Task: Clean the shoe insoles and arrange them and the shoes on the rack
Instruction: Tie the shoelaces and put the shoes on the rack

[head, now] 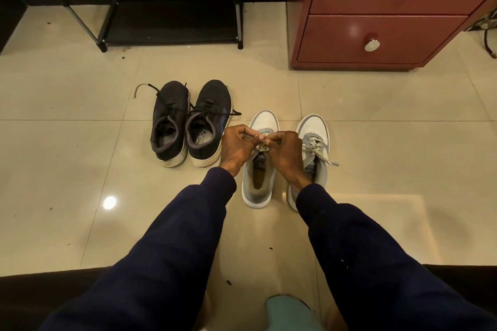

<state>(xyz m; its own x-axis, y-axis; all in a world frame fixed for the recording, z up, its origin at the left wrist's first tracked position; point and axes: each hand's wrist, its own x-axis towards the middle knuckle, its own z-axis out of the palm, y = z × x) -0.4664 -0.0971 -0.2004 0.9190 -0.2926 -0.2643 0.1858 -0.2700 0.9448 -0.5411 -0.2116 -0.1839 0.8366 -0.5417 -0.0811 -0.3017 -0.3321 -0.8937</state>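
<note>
Both sets of our fingers are curled in tight here, left hand (236, 147) and right hand (285, 152) pinching the lace knot (262, 146) on the white shoe (258, 185), which sits on the floor (80, 169) just right of the dark pair (188, 123). The tongue label (309, 169) on the other white shoe (314, 129) is too small to read.

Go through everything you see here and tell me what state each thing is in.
Left hand, pinching the lace.
Right hand, pinching the same lace.
Lace, bunched between both hands.
White shoe under the hands, upright.
Other white shoe, upright, lace ends loose.
Black shoes, upright side by side, lace ends trailing.
Rack, standing upright.
Drawers, both shut.
</note>
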